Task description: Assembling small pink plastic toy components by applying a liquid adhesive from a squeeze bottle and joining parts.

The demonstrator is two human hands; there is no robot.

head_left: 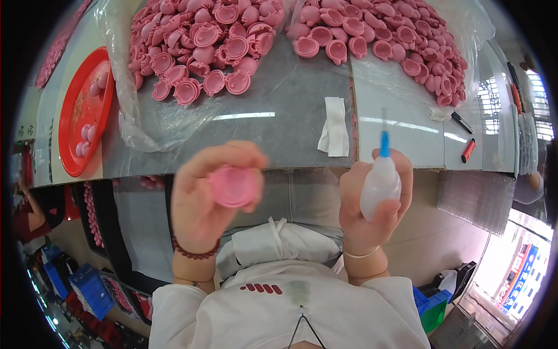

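A round red tray (70, 116) sits at the far left of the desk (279, 136). A few pink balls (87, 136) lie in it. Next to it is a big heap of pink rubber cups (200, 43) on a clear plastic sheet (145, 125).

The left hand (203, 198) is held up over the near edge of the desk. Its fingers are curled around one pink cup (233, 186), and the thumb presses on the cup's right side. A dark red bead bracelet (195, 251) goes around that wrist.

A folded white cloth (334, 125) lies flat on the desk between the two hands, a little farther away.

The right hand (369, 203) is closed tight on a small white squeeze bottle (381, 185). The bottle stands up straight and has a thin blue tip (384, 142) pointing away from the person.

Behind it is a second heap of pink cups (383, 35). At the right end of the desk lie a black pen (462, 122) and a small red marker (468, 150).
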